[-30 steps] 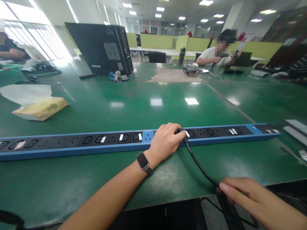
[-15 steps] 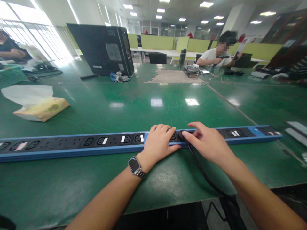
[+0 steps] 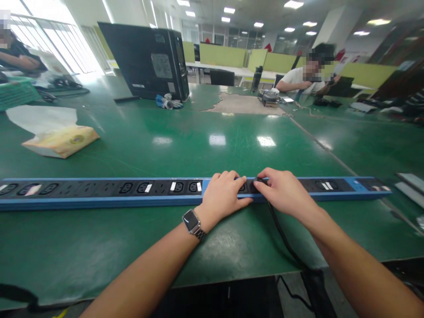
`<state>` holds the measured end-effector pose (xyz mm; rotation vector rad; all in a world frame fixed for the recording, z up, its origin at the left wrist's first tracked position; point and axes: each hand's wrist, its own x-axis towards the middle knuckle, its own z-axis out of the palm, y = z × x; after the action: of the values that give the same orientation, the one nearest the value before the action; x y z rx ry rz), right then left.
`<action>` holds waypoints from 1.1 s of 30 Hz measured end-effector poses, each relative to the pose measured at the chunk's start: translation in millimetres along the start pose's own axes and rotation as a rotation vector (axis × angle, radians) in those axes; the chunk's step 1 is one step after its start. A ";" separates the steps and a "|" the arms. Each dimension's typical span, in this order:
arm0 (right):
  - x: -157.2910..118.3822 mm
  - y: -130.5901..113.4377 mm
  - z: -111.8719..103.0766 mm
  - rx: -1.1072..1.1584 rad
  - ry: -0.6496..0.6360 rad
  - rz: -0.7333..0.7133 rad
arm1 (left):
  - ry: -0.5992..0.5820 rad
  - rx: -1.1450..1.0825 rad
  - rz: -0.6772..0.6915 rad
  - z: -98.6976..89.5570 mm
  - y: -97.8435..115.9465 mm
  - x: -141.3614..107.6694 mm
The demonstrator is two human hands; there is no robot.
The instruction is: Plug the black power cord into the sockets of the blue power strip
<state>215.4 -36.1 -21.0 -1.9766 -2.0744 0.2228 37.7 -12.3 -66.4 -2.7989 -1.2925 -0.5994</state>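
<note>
A long blue power strip point(image 3: 99, 201) with black sockets lies across the green table in front of me. My left hand point(image 3: 222, 191), with a watch point(image 3: 191, 221) on its wrist, grips the strip near its middle, thumb along the near edge and fingers over the top. Just right of it, my right hand point(image 3: 286, 191) pinches a black plug point(image 3: 257, 180) at the sockets. The fingers mostly hide the plug, so how deep it sits cannot be seen. Its black cable point(image 3: 281, 232) runs down past the table's near edge.
A tissue pack point(image 3: 62, 140) lies at the left, near a green basket point(image 3: 16, 92). Farther back stand a black computer case point(image 3: 149, 64), with gloves point(image 3: 168, 101) beside it, and a dark bottle point(image 3: 256, 78). One person sits across the table, another at far left.
My right index finger, raised off the plug before, has come down and closed on it with the thumb. The left hand keeps its hold on the strip. The whole view has shifted slightly.
</note>
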 end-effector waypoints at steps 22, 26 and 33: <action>-25.4 125.9 -60.0 -0.014 0.042 0.222 | 0.008 0.018 0.007 1.6 0.1 -0.1; -22.5 125.6 -53.1 -0.074 0.076 0.195 | 0.007 0.014 0.012 1.9 -0.5 -0.6; -16.8 129.6 -56.1 -0.053 -0.025 0.172 | 0.001 0.017 0.021 1.5 -0.9 -0.9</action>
<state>356.3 -49.1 -6.8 -2.1960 -1.9447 0.2296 37.0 -12.1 -68.2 -2.7950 -1.2597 -0.5861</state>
